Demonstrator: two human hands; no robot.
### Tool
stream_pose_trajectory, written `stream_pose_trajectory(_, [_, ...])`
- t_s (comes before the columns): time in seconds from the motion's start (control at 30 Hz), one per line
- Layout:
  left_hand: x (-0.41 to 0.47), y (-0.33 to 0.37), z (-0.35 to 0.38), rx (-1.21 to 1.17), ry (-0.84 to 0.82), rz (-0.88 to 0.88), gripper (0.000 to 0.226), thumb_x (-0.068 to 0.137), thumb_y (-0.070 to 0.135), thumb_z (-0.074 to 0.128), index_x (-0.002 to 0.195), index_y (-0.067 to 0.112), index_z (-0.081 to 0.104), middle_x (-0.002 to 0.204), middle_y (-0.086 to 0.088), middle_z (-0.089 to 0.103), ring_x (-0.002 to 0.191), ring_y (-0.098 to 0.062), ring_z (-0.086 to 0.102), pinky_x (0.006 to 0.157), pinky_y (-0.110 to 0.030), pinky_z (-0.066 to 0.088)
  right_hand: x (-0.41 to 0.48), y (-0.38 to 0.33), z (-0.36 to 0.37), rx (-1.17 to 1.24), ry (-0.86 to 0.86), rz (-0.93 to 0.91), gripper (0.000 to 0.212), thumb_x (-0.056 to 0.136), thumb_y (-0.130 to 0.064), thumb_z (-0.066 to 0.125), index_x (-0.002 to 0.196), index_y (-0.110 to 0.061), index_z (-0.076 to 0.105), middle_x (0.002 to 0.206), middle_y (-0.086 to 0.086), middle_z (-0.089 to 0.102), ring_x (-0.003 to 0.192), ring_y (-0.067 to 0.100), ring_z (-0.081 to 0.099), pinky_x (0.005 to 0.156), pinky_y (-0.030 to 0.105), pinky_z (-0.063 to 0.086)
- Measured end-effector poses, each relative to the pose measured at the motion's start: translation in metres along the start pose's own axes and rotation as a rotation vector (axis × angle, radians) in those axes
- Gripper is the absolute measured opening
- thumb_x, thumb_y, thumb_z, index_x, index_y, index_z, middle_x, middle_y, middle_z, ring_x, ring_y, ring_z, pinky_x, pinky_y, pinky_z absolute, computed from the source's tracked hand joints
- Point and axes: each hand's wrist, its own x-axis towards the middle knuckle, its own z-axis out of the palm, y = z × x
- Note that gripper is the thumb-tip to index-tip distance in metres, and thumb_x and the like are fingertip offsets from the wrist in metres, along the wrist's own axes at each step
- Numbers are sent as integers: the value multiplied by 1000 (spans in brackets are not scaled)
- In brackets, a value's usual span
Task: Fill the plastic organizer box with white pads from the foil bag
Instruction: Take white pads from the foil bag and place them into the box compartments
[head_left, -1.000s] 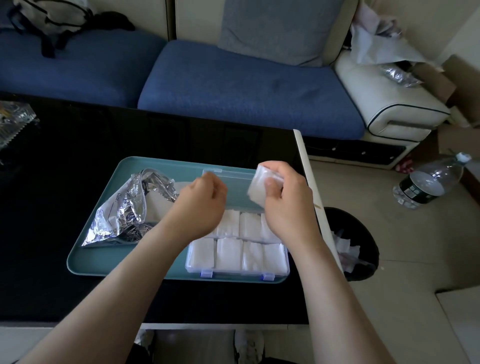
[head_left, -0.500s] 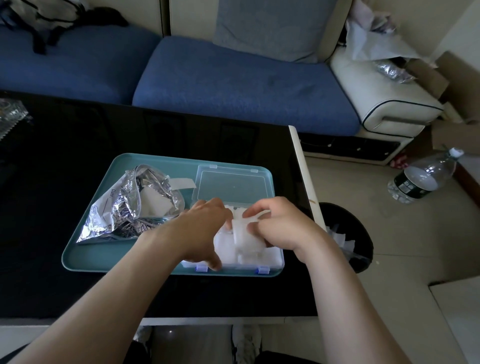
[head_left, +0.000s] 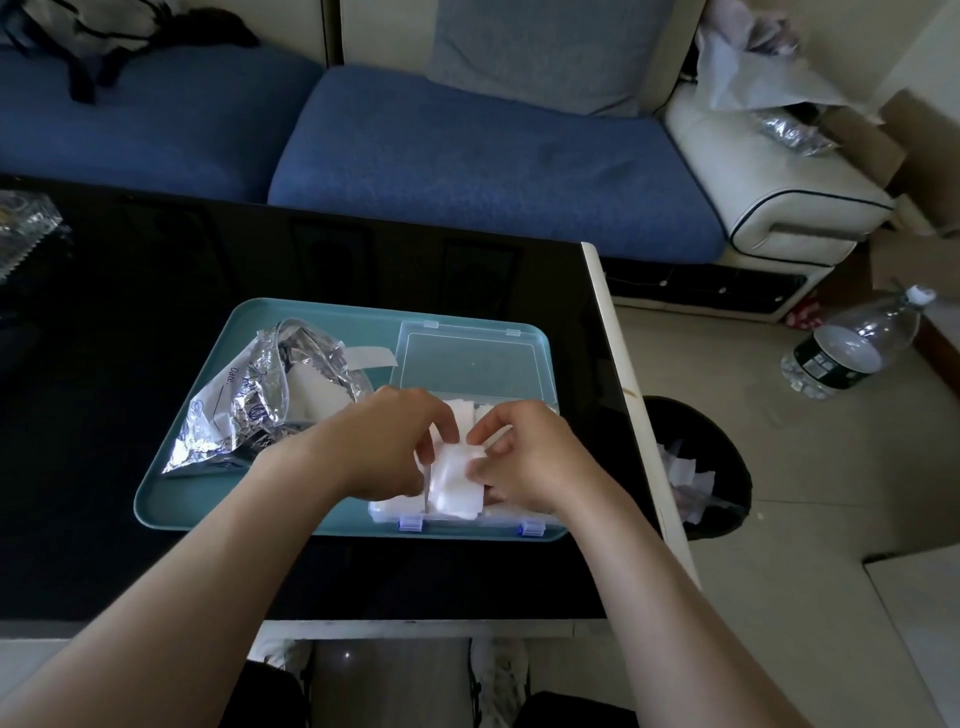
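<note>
Pinching soft white pad, both hands

L hand + R hand on pad

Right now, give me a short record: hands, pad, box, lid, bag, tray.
left hand: pinches the white pad at its left edge
right hand: pinches the same pad's right edge
organizer box: on teal tray, holds pads, hands over it
lid: open, lying flat behind box
foil bag: open, on tray, left of box
</note>
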Motion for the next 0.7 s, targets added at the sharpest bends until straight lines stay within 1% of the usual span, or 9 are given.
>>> stream_pose_trajectory(0.13, [1, 2, 2, -2, 18, 13, 50, 76, 24, 90, 118, 37, 66, 93, 15, 70, 82, 5, 59, 82, -30, 56, 0, -1, 8, -266, 131, -109, 23, 84, -19, 89, 97, -25, 70, 93, 4, 72, 78, 21, 74, 78, 36, 64])
stream_pose_trajectory(0.27, [2, 3, 7, 13, 13, -3, 53, 71, 37, 94, 115, 35, 65, 89, 13, 69, 85, -4, 65, 80, -32, 55, -3, -4, 11, -491, 206, -214, 22, 83, -27, 89, 92, -24, 69, 95, 0, 68, 85, 21, 66, 74, 32, 56])
stream_pose_trajectory(0.33, [2, 3, 9, 25, 28, 6, 50, 70, 39, 95, 111, 35, 66, 89, 14, 69, 85, -5, 66, 81, -33, 57, -2, -5, 12, -556, 162, -243, 11, 87, -21, 83, 90, -24, 73, 94, 1, 70, 87, 23, 66, 69, 32, 53])
stream_pose_trajectory(0.4, [3, 2, 9, 36, 49, 11, 42, 71, 35, 95, 103, 36, 68, 88, 16, 69, 85, -5, 67, 83, -35, 58, -1, -5, 12, -579, 76, -258, 11, 87, -16, 79, 90, -25, 74, 96, 1, 70, 90, 24, 66, 71, 34, 56])
stream_pose_trajectory(0.47, [5, -1, 10, 40, 69, 11, 32, 76, 24, 90, 98, 37, 72, 87, 16, 71, 85, -5, 69, 84, -35, 60, -2, -3, 8, -540, -2, -270, 19, 83, -23, 86, 95, -28, 73, 95, -3, 68, 94, 19, 64, 75, 35, 57])
stream_pose_trajectory(0.53, [8, -4, 10, 49, 113, 9, 28, 82, 12, 78, 95, 37, 78, 83, 17, 72, 84, -6, 71, 83, -36, 62, -4, -1, 4, -538, -53, -289, 38, 77, -32, 93, 110, -30, 74, 95, -7, 66, 97, 14, 60, 64, 27, 46])
stream_pose_trajectory(0.57, [9, -5, 10, 63, 136, 7, 33, 84, 7, 71, 93, 38, 80, 82, 17, 72, 83, -9, 72, 82, -37, 63, -4, -1, 4, -558, -59, -308, 47, 75, -35, 95, 116, -30, 74, 95, -8, 66, 96, 14, 59, 59, 25, 40])
stream_pose_trajectory(0.6, [10, -5, 10, 77, 139, 6, 37, 86, 6, 66, 92, 39, 81, 83, 15, 73, 81, -13, 73, 80, -39, 63, -4, -2, 3, -576, -54, -329, 55, 72, -37, 96, 121, -31, 73, 94, -8, 66, 95, 14, 60, 58, 25, 37])
stream_pose_trajectory(0.7, [9, -5, 12, 105, 99, -5, 32, 88, 12, 62, 89, 37, 81, 90, 5, 74, 79, -23, 74, 79, -41, 63, -2, -4, 3, -574, -24, -375, 67, 69, -35, 99, 130, -33, 71, 93, -10, 67, 93, 15, 62, 66, 29, 43])
